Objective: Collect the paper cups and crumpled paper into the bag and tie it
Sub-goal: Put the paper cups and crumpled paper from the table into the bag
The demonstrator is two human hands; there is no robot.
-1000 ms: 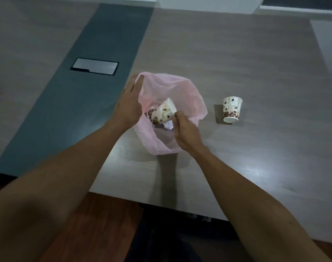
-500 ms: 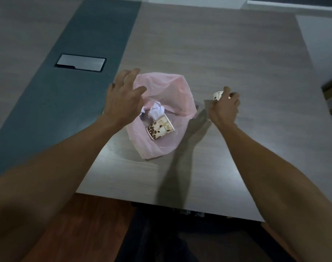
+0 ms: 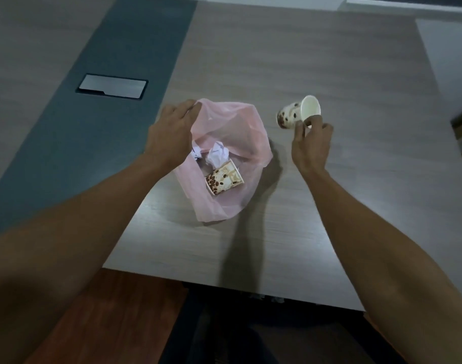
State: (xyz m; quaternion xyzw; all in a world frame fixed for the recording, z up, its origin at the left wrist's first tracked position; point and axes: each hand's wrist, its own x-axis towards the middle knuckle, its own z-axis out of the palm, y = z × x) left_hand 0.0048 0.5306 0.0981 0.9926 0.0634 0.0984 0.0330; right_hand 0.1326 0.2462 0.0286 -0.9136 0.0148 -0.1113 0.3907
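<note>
Thin pink plastic bag (image 3: pixel 224 164) held open, printed paper cup (image 3: pixel 296 114) lifted.
Left hand (image 3: pixel 169 135) grips the bag's rim; right hand (image 3: pixel 311 143) pinches the tilted cup above bare woodgrain table (image 3: pixel 329 206).

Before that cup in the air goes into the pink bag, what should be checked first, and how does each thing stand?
1. Right hand grips the raised paper cup at its rim: ok.
2. Left hand holds the pink bag open at its rim: ok.
3. Room left beside the cup in the bag and the crumpled paper: ok.
4. Raised cup empty: ok, as far as its inside shows.
5. Other litter beyond this view: cannot tell.
</note>
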